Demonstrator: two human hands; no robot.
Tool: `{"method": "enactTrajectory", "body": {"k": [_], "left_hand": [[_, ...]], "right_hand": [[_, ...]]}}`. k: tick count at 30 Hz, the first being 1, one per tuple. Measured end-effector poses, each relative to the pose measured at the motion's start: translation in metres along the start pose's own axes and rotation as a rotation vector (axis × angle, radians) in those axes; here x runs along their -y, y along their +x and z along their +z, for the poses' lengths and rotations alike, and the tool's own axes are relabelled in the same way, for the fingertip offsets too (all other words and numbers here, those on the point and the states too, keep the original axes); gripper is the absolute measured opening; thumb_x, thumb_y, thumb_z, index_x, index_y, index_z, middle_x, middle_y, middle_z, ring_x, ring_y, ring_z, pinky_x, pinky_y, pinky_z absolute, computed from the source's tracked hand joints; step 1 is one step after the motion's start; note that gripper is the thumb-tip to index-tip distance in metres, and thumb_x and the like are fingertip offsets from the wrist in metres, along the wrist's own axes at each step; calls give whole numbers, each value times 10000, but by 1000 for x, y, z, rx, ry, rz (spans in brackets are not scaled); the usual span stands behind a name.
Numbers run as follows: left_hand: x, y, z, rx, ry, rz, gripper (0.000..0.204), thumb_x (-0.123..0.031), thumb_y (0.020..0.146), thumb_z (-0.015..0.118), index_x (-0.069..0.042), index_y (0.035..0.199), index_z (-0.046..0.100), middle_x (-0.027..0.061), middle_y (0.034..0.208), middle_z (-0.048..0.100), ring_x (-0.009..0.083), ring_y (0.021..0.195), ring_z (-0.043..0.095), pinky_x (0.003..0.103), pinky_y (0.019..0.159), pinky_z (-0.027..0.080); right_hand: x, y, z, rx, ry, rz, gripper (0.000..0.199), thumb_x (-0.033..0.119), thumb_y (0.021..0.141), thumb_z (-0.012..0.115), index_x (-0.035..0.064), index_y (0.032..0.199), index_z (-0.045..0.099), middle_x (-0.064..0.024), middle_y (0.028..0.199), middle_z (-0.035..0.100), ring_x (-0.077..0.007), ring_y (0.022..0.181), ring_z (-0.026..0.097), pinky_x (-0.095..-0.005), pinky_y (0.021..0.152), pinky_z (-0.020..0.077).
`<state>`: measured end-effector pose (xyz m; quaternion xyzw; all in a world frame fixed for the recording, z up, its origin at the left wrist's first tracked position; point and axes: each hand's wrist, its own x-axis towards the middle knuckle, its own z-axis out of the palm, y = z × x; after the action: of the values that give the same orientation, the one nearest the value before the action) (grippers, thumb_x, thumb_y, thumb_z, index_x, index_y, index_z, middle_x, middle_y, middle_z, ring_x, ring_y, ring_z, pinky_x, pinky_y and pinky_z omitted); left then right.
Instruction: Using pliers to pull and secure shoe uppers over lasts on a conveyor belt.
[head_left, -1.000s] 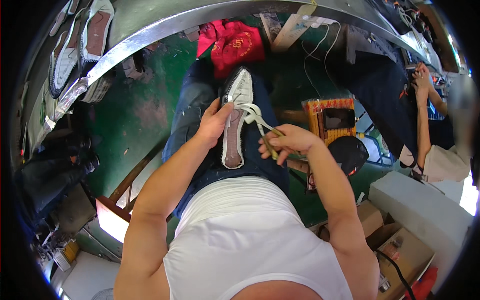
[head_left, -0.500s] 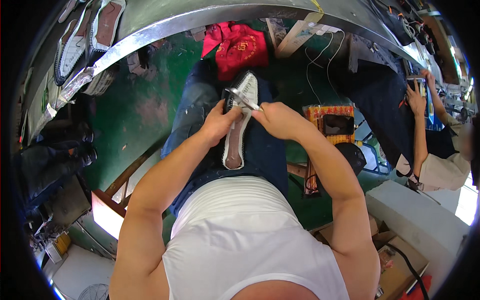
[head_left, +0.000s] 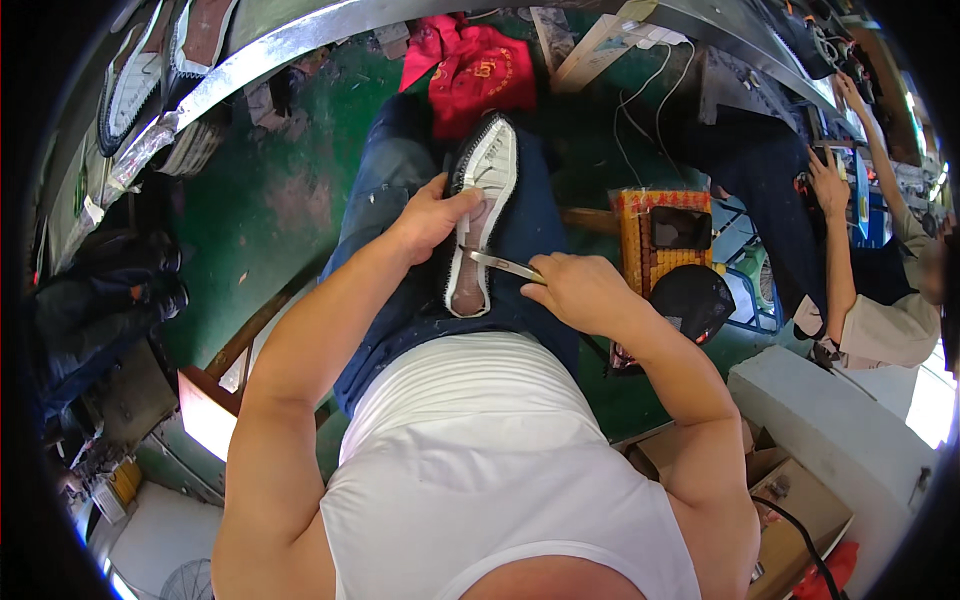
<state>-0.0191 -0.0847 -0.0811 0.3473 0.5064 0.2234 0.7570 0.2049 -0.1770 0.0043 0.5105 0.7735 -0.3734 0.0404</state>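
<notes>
Across my thighs lies a shoe [head_left: 495, 160], bottom up. Its pale underside has a brown heel half and a stitched edge. My left hand [head_left: 437, 217] grips the shoe at its waist, with thumb and fingers closed around the left side. The fingers of my right hand [head_left: 578, 290] are wrapped around a slim silver metal hand tool [head_left: 507, 264]. The tool's narrow tip reaches the left edge of the brown heel part, just below my left hand. Its exact kind cannot be told, since my fist covers the handle.
Several similar shoes [head_left: 135, 85] rest on the metal bench [head_left: 300, 52] at the upper left. A red cloth [head_left: 482, 75] lies beyond my knees. On my right are a beaded seat [head_left: 655, 262] with a phone [head_left: 681, 228] and a black cap [head_left: 692, 303]. A co-worker's hand [head_left: 829, 185] is farther right.
My right hand and the metal tool have moved from the middle of the shoe down toward its heel part. My left hand keeps hold of the shoe, which has shifted slightly upward.
</notes>
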Motion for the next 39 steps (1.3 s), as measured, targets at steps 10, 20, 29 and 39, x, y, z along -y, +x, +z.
{"method": "enactTrajectory", "body": {"k": [10,20,29,39], "left_hand": [[52,-39,4,105,65,232,857,-210,971,597,-117,1581,3,145,1623,138,231,1462,225,328,1163,240],[57,-40,19,-122,143,218,864,-172,954,611,-124,1585,23,184,1594,194,239,1428,296,321,1148,264],[80,-63,-5,40,591,264,1028,-186,945,606,-115,1524,-239,266,1572,190,291,1441,269,334,1161,225],[62,-54,-9,13,494,358,985,-136,910,651,-29,1556,-85,210,1566,245,247,1424,293,328,1160,244]], "right_hand": [[-35,-3,-1,345,697,299,378,341,1006,498,-10,954,629,-128,762,678,-217,732,680,-363,589,523],[-13,31,13,-104,73,64,385,340,1002,495,-27,922,576,-257,873,661,-440,853,637,-514,763,494],[1,16,21,-100,158,22,385,345,997,499,-24,925,581,-262,849,640,-446,856,621,-511,746,471],[-34,75,-10,-17,629,219,449,396,1034,433,-3,900,590,-110,764,645,-227,604,642,-373,560,495]]}}
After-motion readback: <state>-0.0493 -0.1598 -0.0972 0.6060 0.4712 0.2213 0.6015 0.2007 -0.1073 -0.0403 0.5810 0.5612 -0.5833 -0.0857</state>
